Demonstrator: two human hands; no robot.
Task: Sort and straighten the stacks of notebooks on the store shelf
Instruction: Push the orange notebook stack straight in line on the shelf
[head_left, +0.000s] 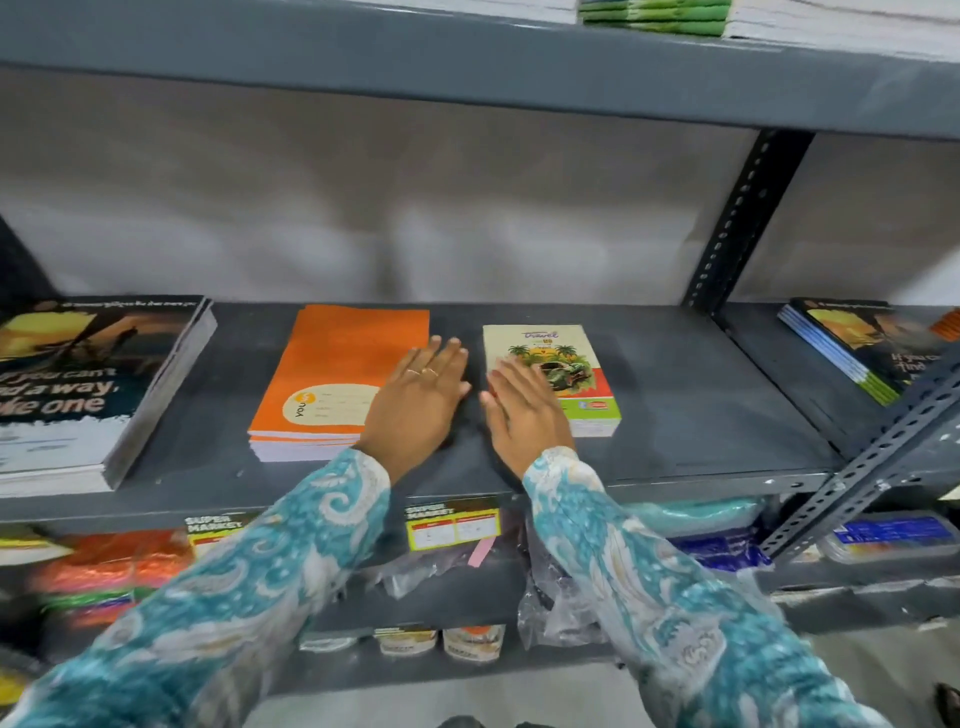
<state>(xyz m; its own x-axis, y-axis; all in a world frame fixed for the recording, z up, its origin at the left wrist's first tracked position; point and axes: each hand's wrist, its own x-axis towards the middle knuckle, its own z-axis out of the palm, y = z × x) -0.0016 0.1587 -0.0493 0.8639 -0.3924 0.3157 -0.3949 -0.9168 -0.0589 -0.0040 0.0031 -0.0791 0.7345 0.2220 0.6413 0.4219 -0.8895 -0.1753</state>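
Orange notebooks under left hand, fingers flat

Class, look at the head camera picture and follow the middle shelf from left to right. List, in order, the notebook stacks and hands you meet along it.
Dark sunset-cover stack → orange notebook stack → left hand → right hand → Travel notebook stack → upright shelf post → dark-cover stack with coloured spines.
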